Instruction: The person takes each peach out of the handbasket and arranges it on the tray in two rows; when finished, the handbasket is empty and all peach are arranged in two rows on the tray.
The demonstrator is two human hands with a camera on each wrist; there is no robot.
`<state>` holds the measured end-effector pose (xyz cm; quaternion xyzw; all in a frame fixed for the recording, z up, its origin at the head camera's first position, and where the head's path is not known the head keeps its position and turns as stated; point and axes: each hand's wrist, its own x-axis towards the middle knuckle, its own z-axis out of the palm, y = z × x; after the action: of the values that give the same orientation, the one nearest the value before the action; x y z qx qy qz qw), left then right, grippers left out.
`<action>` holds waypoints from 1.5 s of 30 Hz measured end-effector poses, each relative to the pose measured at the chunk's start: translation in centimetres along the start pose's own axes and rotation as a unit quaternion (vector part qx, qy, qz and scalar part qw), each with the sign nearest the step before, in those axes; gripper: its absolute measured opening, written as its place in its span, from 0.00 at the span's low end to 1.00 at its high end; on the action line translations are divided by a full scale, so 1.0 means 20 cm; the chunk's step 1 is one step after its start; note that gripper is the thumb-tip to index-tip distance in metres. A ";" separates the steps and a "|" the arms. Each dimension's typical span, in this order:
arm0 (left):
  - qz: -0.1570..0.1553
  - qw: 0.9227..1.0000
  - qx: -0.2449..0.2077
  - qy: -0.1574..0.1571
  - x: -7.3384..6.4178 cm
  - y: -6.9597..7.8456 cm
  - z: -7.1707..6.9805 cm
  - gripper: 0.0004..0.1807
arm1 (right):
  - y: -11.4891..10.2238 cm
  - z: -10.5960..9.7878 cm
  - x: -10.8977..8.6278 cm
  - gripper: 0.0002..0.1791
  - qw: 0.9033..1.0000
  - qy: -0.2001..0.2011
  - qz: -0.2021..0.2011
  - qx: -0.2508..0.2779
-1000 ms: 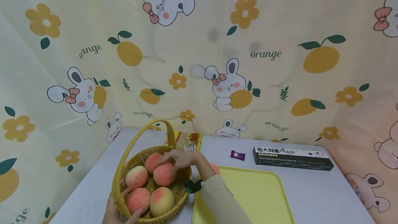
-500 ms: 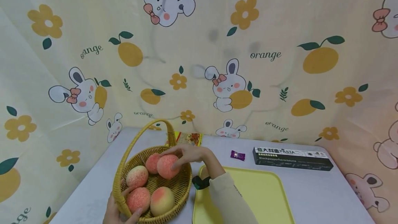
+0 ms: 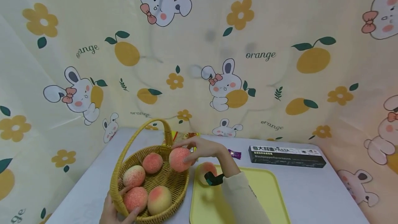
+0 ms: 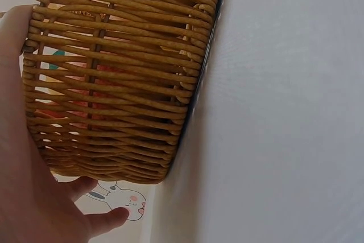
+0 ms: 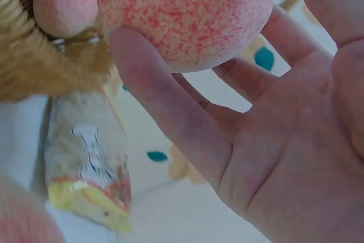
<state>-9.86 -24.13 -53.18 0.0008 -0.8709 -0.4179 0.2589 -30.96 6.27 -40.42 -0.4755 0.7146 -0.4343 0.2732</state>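
My right hand [image 3: 203, 148] holds a pink peach [image 3: 179, 159] between thumb and fingers, at the right rim of the wicker basket [image 3: 176, 187]. In the right wrist view the speckled peach [image 5: 187, 15] fills the top, with the thumb along its underside. Several peaches lie inside the basket, among them a pink one [image 3: 152, 162] at the back and a yellow one [image 3: 160, 200] at the front. My left hand [image 3: 112, 212] grips the basket's front left rim; the left wrist view shows the woven wall [image 4: 125, 83] beside that hand [image 4: 34, 169].
A yellow tray [image 3: 267, 196] sits right of the basket, with another peach [image 3: 207, 173] on it, partly behind my right wrist. Behind are a yellow-edged food packet [image 5: 88, 157], a small purple packet [image 3: 235, 154] and a black pasta box [image 3: 286, 156]. The basket's handle [image 3: 133, 139] arches high.
My right hand has lifted the pink peach from among the others and carried it up and right to the rim. The tray's peach shows more now. My left hand stays at the basket.
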 end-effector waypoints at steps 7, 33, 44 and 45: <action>-0.012 1.000 0.006 -0.004 0.00 0.01 0.00 0.34 | 0.02 -0.05 -0.17 0.30 0.999 0.042 0.007 -0.007; -0.021 0.999 -0.031 -0.009 0.01 0.03 -0.02 0.37 | 0.24 -0.12 -0.76 0.27 0.989 0.132 0.069 -0.002; -0.074 0.996 -0.029 -0.045 0.02 0.09 -0.03 0.41 | 0.37 -0.07 -0.87 0.29 0.984 0.138 0.103 0.042; -0.073 0.996 -0.025 -0.045 0.02 0.09 -0.03 0.41 | 0.38 -0.06 -0.88 0.29 0.985 0.136 0.101 0.045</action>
<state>-9.52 -23.45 -51.38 0.0389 -0.8687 -0.4568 0.1877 -28.28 24.16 -46.89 -0.3247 0.7694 -0.4966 0.2367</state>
